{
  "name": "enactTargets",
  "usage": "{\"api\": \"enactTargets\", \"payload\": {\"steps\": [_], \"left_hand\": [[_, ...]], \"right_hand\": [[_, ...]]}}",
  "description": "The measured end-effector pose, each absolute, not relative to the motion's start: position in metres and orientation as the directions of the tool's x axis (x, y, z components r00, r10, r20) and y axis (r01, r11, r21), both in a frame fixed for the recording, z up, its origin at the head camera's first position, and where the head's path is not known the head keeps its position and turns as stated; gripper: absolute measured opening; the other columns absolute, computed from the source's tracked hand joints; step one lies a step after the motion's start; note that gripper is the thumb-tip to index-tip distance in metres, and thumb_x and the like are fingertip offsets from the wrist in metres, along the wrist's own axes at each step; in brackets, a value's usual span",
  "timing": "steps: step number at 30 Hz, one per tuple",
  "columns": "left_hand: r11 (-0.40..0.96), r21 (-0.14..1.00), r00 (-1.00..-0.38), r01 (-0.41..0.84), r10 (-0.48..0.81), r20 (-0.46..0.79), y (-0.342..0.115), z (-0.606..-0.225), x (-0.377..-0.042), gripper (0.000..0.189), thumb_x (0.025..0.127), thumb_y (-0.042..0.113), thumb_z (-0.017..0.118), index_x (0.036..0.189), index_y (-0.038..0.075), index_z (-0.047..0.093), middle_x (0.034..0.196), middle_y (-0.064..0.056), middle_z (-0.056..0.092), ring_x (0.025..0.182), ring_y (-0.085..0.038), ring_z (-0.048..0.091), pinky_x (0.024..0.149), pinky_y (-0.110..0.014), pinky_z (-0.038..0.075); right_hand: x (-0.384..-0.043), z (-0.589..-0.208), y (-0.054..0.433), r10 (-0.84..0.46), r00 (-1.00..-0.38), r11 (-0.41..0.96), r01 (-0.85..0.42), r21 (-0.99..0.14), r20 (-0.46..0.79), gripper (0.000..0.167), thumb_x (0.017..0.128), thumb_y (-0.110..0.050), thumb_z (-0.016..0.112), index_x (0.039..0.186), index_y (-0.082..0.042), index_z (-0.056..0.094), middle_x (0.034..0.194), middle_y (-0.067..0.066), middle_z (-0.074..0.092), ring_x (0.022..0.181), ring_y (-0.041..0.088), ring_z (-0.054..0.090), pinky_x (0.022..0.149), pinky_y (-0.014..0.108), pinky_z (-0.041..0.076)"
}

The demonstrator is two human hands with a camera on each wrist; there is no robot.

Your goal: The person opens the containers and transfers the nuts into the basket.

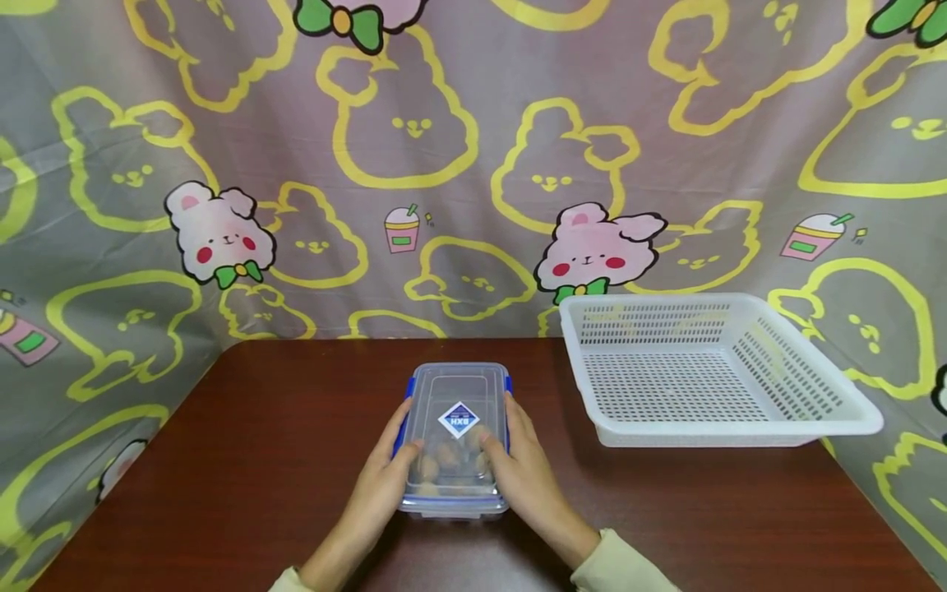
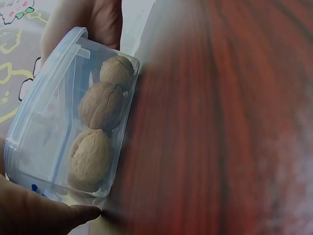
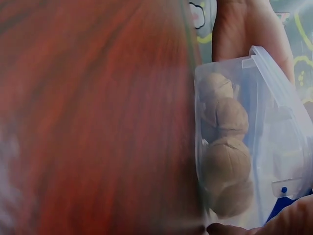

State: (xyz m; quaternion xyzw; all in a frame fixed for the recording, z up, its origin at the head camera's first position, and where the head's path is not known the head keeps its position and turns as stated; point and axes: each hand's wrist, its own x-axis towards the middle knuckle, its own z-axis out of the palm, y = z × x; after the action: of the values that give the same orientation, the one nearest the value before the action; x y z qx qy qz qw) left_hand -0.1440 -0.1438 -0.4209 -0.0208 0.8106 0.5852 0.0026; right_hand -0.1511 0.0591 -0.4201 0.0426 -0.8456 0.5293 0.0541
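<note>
Both hands grip a clear plastic food container [image 1: 451, 386] from opposite sides at the middle of the table's front. Its lid is on, with blue clips along the sides and a blue-and-white diamond sticker [image 1: 459, 420]. The left hand [image 1: 381, 477] has its thumb on the lid's edge and its fingers along the side. Mirroring it, the right hand [image 1: 527, 469] lays its thumb over the lid. Several walnuts [image 2: 91, 155] lie at the near end inside, and walnuts [image 3: 226, 161] show through the wall in the right wrist view too. I cannot tell whether the container touches the table.
A white perforated plastic basket [image 1: 740, 429] stands at the back right of the dark red-brown wooden table [image 1: 244, 460]. Behind the table and along its sides hangs a grey curtain [image 1: 473, 205] printed with cartoon rabbits and cups.
</note>
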Motion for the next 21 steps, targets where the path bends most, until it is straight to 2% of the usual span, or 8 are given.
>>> {"api": "enactTargets", "payload": {"steps": [9,21], "left_hand": [[0.223,0.974,-0.999,-0.031,-0.021,-0.027,-0.1417,-0.4218,-0.1436,0.064,0.107,0.017,0.051,0.166,0.032,0.031,0.170,-0.017,0.032,0.145,-0.036,0.040,0.115,-0.057,0.035],[0.230,0.973,-1.000,-0.019,-0.019,-0.015,-0.1419,-0.4222,-0.1441,0.064,0.107,0.016,0.050,0.166,0.032,0.030,0.169,-0.020,0.032,0.145,-0.039,0.043,0.114,-0.059,0.037]], "right_hand": [[-0.1503,-0.4215,0.0559,0.026,-0.997,0.333,-0.055,-0.941,0.067,0.066,0.107,-0.021,0.052,0.168,-0.016,0.027,0.171,0.016,0.032,0.155,0.042,0.031,0.124,0.066,0.025],[-0.1491,-0.4262,0.0597,0.057,-0.997,0.239,-0.045,-0.970,0.060,0.053,0.112,-0.021,0.044,0.164,-0.024,0.038,0.164,0.016,0.044,0.150,0.040,0.042,0.121,0.064,0.031]]}}
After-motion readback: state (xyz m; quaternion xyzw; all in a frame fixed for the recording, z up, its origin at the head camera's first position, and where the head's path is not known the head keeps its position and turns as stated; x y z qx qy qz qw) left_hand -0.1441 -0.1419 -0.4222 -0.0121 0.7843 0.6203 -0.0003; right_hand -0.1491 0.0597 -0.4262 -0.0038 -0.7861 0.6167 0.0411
